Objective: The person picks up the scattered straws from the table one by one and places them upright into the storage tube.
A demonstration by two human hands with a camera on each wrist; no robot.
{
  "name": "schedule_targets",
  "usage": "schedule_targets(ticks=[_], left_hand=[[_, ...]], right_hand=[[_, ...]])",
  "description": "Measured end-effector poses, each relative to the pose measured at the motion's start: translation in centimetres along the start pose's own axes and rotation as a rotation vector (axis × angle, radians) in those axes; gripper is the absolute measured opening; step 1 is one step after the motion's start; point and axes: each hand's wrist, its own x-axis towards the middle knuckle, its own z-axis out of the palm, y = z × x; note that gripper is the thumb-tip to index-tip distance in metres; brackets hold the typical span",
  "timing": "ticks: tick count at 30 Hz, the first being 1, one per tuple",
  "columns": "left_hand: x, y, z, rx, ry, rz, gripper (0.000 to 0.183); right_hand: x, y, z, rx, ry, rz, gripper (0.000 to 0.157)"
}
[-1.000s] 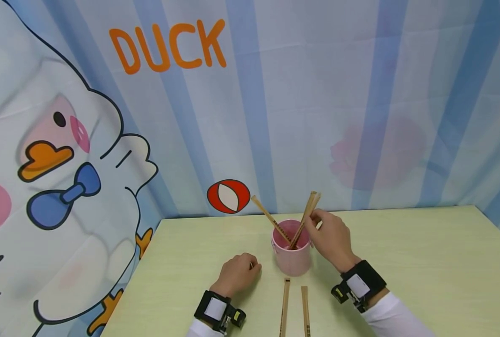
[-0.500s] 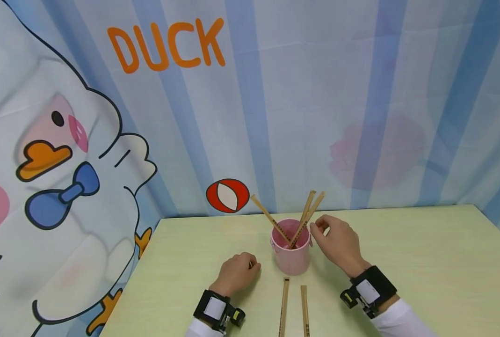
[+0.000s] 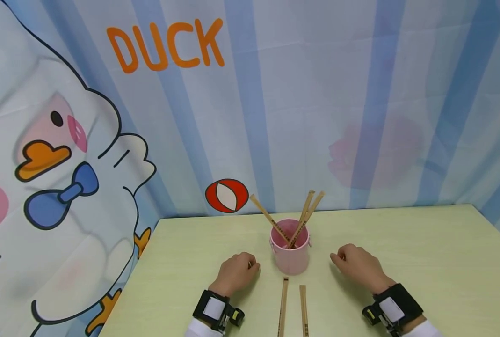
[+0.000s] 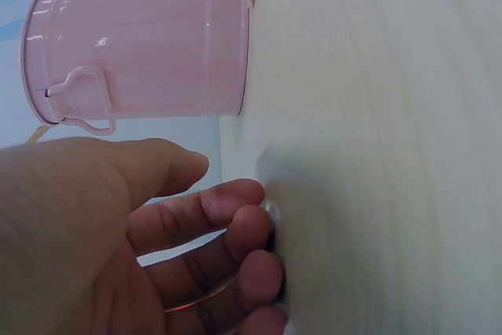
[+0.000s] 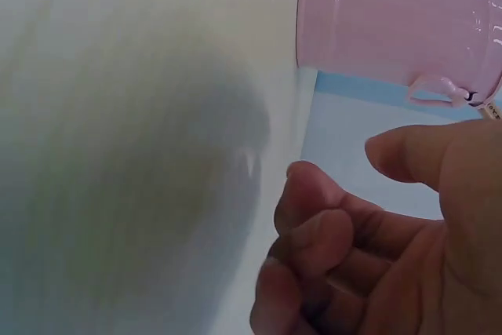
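Observation:
A pink bucket (image 3: 291,262) stands upright near the back of the table, its small side handle (image 4: 92,100) visible in the left wrist view. Three flat wooden sticks with dark printing lean in it, one stick (image 3: 268,216) to the left and a pair of sticks (image 3: 310,210) to the right. Left of the bucket my left hand (image 3: 235,273) rests on the table, fingers loosely curled around nothing. My right hand (image 3: 359,267) hovers to the right of the bucket, loosely curled, with nothing between thumb and fingers in the right wrist view.
Two more wooden sticks, a left one (image 3: 283,306) and a right one (image 3: 303,309), lie on the pale table (image 3: 443,262) in front of the bucket. Behind the table hangs a striped blue curtain (image 3: 304,117) with a duck print.
My right hand has let go of a stick at the bucket, and the stick now leans right. The hand has drawn back right and toward me. My left hand has stayed put.

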Motion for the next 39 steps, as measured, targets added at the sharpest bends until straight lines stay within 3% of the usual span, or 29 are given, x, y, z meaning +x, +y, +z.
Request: schedule_targets(ticks=[4, 19, 29, 35, 39], left_hand=[[-0.1, -0.1, 0.0, -0.005, -0.004, -0.003, 0.025], [-0.3, 0.1, 0.3, -0.003, -0.008, 0.002, 0.023], [-0.9, 3.3, 1.3, 0.023, -0.098, 0.105, 0.027], [-1.8, 5.5, 1.8, 0.080, -0.177, 0.100, 0.035], [-2.2, 6.1, 2.2, 0.132, -0.186, 0.108, 0.036]], right_hand=[[-0.5, 0.8, 0.3, -0.006, -0.044, 0.019, 0.033], [-0.9, 1.6, 0.7, -0.005, -0.053, 0.042, 0.036], [-1.0, 1.7, 0.7, -0.002, -0.053, 0.041, 0.037], [-0.9, 1.9, 0.8, -0.005, -0.051, 0.042, 0.037], [-0.9, 1.8, 0.7, -0.006, -0.048, 0.042, 0.037]])
